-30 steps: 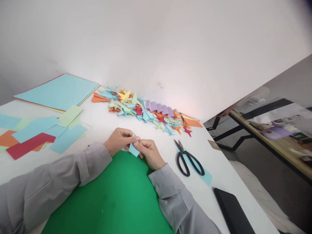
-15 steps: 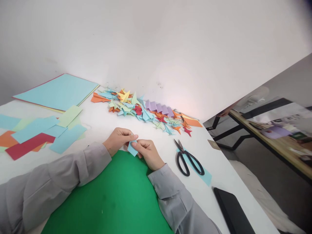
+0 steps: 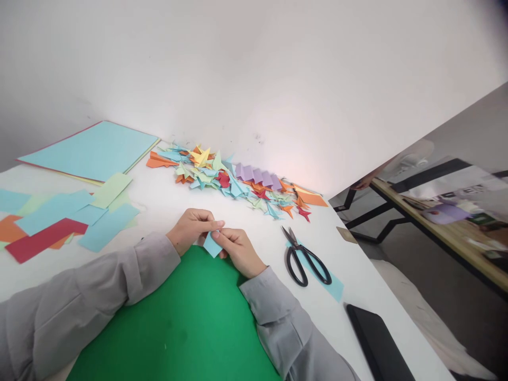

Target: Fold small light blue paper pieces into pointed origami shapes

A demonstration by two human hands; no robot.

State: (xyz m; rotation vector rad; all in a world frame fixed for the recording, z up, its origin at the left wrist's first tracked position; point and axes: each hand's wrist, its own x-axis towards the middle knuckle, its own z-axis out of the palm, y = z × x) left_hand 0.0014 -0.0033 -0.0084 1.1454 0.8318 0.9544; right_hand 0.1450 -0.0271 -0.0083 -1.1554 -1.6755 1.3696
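A small folded piece of light blue paper (image 3: 212, 246) is pinched between my two hands, above the far edge of a green sheet (image 3: 178, 317). My left hand (image 3: 193, 228) grips its upper edge with thumb and fingers. From the other side my right hand (image 3: 241, 250) presses it with the thumb; the fingers behind are mostly hidden. Beyond my hands lies a heap of folded paper pieces (image 3: 236, 186) in many colours. To the right, black-handled scissors (image 3: 296, 248) rest partly open on a blue paper strip (image 3: 333, 286).
Cut paper rectangles (image 3: 59, 211) overlap at the left, with a stack of large sheets (image 3: 91, 151) behind them. A black flat object (image 3: 379, 341) lies near the right table edge. Against the back stands a white wall (image 3: 238, 69). Another table (image 3: 448, 233) is farther right, with a person's hand near it.
The blue paper has turned slightly and shows more of its face below my fingers. Both hands stay pinched on it. The whole view has shifted a little.
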